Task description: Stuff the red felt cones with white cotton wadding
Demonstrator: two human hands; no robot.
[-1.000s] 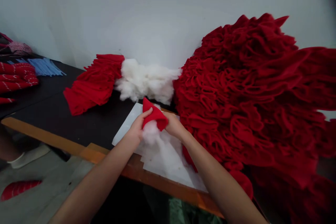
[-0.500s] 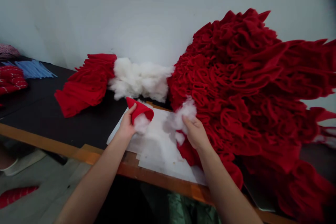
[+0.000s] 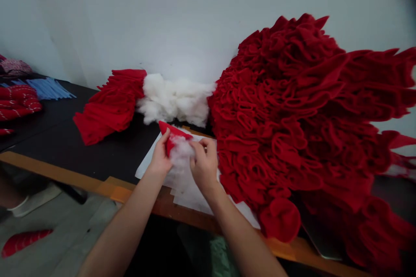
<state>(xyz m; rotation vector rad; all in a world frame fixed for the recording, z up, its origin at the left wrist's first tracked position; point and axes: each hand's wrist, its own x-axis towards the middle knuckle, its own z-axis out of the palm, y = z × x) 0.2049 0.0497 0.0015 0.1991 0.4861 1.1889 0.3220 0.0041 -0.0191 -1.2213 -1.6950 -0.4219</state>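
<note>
My left hand [image 3: 161, 154] is closed on a small red felt cone [image 3: 172, 132], its tip pointing up and to the left. White stuffing [image 3: 181, 149] bulges at the cone's open side. The fingers of my right hand [image 3: 204, 162] are bent and pressed against that stuffing at the cone's right edge. Both hands are above white paper sheets [image 3: 191, 194] at the table's front edge. Behind them lies a heap of white stuffing [image 3: 177, 97].
A large pile of red felt pieces [image 3: 276, 117] fills the right side. A smaller red stack [image 3: 110, 108] stands left of the white heap. Blue strips [image 3: 50, 88] and red stitched fabric [image 3: 19, 101] lie far left. A person's shoe [image 3: 35, 199] shows below.
My right hand has moved left from beside the red pile to the cone, bringing its tuft of stuffing to the opening. My left hand still holds the cone.
</note>
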